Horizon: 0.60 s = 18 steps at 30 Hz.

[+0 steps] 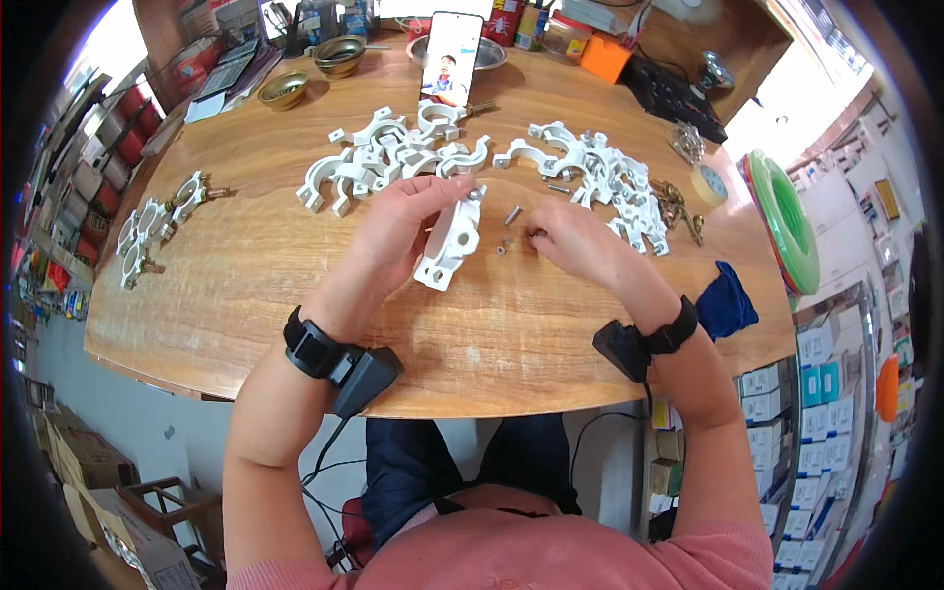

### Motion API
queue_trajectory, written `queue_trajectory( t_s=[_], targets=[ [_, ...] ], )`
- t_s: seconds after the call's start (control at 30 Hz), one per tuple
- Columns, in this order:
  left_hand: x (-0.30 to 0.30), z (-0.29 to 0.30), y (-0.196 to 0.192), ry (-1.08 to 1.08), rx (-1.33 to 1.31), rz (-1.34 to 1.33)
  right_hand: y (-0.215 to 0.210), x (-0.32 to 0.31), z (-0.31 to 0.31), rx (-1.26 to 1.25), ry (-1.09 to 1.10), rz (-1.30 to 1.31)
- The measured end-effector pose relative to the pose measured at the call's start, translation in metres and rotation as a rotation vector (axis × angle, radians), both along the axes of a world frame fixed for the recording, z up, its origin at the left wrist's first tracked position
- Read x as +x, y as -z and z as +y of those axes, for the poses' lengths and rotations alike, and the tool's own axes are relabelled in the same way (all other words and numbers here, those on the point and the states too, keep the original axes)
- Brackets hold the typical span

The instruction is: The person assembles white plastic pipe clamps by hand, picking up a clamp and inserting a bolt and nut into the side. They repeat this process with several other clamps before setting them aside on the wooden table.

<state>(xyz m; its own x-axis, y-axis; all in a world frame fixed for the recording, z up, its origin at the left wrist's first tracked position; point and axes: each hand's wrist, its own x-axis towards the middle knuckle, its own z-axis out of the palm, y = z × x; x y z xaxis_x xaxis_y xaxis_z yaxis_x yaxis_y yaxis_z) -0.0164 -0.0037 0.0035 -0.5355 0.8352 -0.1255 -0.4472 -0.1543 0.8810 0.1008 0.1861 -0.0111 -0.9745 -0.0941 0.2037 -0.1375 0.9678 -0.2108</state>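
Left hand closed around an assembled white plastic pipe clamp, two halves pressed together and stood on edge on the wooden surface, apparently to keep the bolt holes lined up and facing the other hand. Right hand curled with fingertips pinched down at the wood beside a loose bolt and small nuts or washers, seemingly picking up a small fastener; whether anything sits between the fingertips cannot be told. Just beyond the hands, two heaps of loose white clamp halves and, kept within easy reach on either side. Brass-coloured fasteners piled near the right-hand heap. Well apart at the left edge, finished clamps with bolts fitted, set aside out of the working zone. Phone propped upright at the far side, screen facing the person. Blue cloth near the right wrist.
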Motion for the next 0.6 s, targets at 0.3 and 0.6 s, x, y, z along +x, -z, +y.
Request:
queue_trajectory(
  t_s=[0.3,0.6],
  targets=[
    [0.005,0.0,0.005,-0.051,-0.031,0.111,-0.053,0.002,-0.061,-0.355,-0.091,0.457],
    [0.005,0.002,0.01,0.035,-0.002,0.122,-0.043,0.003,-0.066,-0.373,-0.074,0.545]
  ],
)
